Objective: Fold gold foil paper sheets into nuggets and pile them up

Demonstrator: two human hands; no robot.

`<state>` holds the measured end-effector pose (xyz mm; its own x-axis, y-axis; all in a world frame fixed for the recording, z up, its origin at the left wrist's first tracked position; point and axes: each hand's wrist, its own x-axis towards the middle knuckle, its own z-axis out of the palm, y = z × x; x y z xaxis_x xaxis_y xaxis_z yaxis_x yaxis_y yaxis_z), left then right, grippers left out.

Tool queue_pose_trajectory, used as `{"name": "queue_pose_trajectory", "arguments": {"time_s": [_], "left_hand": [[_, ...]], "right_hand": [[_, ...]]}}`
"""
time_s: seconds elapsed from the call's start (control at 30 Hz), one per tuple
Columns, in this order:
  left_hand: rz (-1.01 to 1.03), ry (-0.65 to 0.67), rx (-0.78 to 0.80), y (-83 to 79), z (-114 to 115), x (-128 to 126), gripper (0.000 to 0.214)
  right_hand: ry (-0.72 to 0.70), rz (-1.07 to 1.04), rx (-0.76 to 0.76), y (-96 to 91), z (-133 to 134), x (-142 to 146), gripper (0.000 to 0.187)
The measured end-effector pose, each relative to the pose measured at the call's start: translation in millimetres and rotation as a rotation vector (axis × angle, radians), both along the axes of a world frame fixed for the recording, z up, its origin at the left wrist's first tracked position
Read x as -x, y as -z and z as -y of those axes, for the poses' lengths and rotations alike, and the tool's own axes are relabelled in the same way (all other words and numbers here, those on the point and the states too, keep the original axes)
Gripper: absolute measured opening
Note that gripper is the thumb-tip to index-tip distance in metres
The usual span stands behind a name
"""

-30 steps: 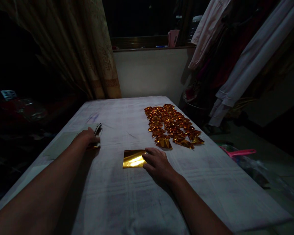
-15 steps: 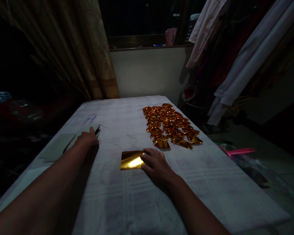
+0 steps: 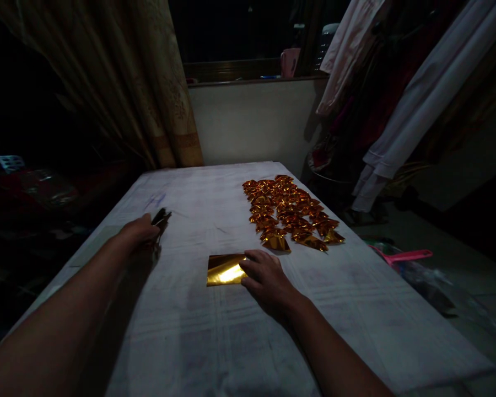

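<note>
On the left of the table, my left hand [image 3: 139, 231] is closed on some thin dark foil sheets [image 3: 162, 220], raised at a tilt; how many is unclear. A smooth gold foil sheet [image 3: 225, 270] lies flat near the middle. My right hand [image 3: 267, 278] rests over its right edge, thumb and fingers somewhat apart on the foil. Beyond that hand, many folded gold foil pieces [image 3: 287, 212] are gathered in rows. Pale flat sheets [image 3: 101, 242] lie partly behind my left forearm.
A pale checked cloth [image 3: 215, 342] covers the table. Clothes [image 3: 417, 99] hang at the right, and a curtain [image 3: 165, 99] hangs at the back left. A pink mug [image 3: 290, 63] stands on the window sill. Beside the table's right edge is a pink handle [image 3: 409, 256] near clear plastic.
My left hand has drawn back slightly to the left, and the dark foil in it now stands up more. My right hand and the gold sheet stay together in place.
</note>
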<state>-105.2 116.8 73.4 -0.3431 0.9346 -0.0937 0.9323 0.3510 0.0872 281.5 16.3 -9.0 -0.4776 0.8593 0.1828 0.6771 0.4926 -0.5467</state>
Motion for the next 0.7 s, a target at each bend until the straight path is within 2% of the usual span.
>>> {"name": "queue_pose_trajectory", "arguments": {"time_s": [0.1, 0.2, 0.3, 0.53, 0.63, 0.7], "left_hand": [[-0.075, -0.09, 0.073, 22.0, 3.4, -24.7, 0.069], [-0.107, -0.108, 0.107, 29.2, 5.8, -34.7, 0.078], [-0.096, -0.075, 0.145, 18.8, 5.0, -25.7, 0.07], [0.017, -0.044, 0.177, -21.3, 5.9, 12.5, 0.041], [0.067, -0.021, 0.173, -26.9, 9.4, 18.9, 0.041], [0.058, 0.001, 0.156, -22.2, 8.6, 16.6, 0.043]], "right_hand": [[-0.002, 0.005, -0.007, -1.1, 1.0, 0.0, 0.03], [-0.005, -0.008, -0.017, -1.1, 1.5, 0.1, 0.03], [-0.003, -0.013, -0.028, -0.2, 1.1, 0.1, 0.03], [0.015, 0.007, -0.032, 1.3, 1.2, 1.0, 0.031], [0.022, 0.006, -0.031, 2.2, 1.0, 1.4, 0.032], [0.026, 0.011, -0.027, 2.2, 0.8, 1.5, 0.031]]}}
